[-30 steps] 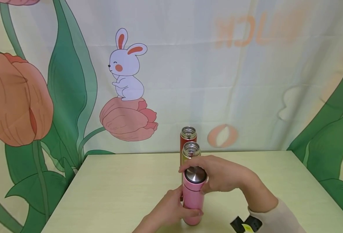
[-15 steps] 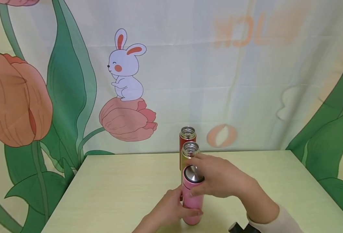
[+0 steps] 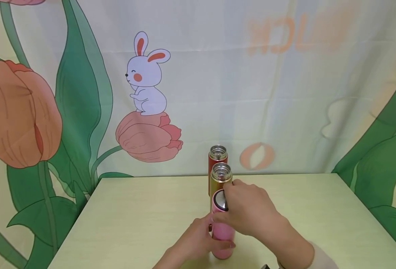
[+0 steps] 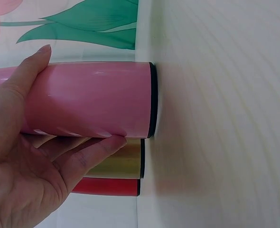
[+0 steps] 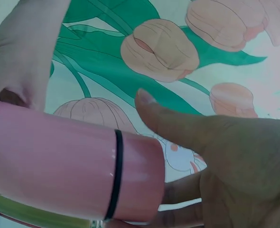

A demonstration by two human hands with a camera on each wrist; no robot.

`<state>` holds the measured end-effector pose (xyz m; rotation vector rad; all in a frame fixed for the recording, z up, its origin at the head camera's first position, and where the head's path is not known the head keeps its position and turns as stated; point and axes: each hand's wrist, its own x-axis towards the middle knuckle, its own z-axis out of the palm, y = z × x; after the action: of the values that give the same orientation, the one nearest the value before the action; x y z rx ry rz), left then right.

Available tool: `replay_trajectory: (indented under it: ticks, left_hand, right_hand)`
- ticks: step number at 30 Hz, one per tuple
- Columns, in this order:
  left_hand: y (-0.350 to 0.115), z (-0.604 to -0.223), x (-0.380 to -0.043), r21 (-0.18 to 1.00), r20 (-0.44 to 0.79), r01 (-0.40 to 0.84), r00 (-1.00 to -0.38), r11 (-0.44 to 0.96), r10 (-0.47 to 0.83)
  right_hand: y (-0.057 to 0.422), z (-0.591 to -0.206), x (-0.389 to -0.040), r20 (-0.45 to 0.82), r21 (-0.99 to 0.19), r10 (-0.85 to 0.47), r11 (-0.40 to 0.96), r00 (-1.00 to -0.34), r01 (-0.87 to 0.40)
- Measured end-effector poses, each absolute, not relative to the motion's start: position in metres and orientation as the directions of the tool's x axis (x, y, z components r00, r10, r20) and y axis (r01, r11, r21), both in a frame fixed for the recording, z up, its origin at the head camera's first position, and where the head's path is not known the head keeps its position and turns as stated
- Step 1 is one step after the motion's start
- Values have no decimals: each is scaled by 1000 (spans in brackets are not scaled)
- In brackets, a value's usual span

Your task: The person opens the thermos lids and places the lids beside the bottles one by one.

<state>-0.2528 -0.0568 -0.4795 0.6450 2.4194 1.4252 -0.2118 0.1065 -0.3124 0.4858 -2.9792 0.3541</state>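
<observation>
A pink thermos flask (image 3: 223, 232) stands upright near the front of the table. My left hand (image 3: 198, 237) grips its lower body, thumb on one side and fingers on the other, as the left wrist view shows on the flask's pink wall (image 4: 92, 99). Over the flask's top, my right hand (image 3: 248, 207) has its fingers curled round the lid (image 5: 140, 175), which has a silver top and a pink side. A dark ring marks the seam below the lid. In the right wrist view the right thumb (image 5: 166, 118) shows beside the lid, and some fingertips are hidden behind it.
Directly behind the pink flask stands a gold flask (image 3: 216, 187), and behind that a red one (image 3: 214, 166); both have bare metal mouths without lids. The pale wooden table (image 3: 144, 209) ends at a curtain (image 3: 204, 93) printed with tulips and a rabbit.
My right hand has turned round the lid, its thumb sweeping from the right side across the front to the left. The left hand and the flask stay in place.
</observation>
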Motion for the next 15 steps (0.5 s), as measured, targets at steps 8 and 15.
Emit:
replay_trajectory:
  ticks: [8,15]
  left_hand:
    - [-56,-480,-253,872,-5,232,-876,430,482]
    - [-57,-480,-253,871,-3,237,-873,430,488]
  right_hand:
    - [97,-320,-213,223,-122,-269,946,-937,-300]
    - [97,-320,-215,229,-119,-283,941,-931,-315]
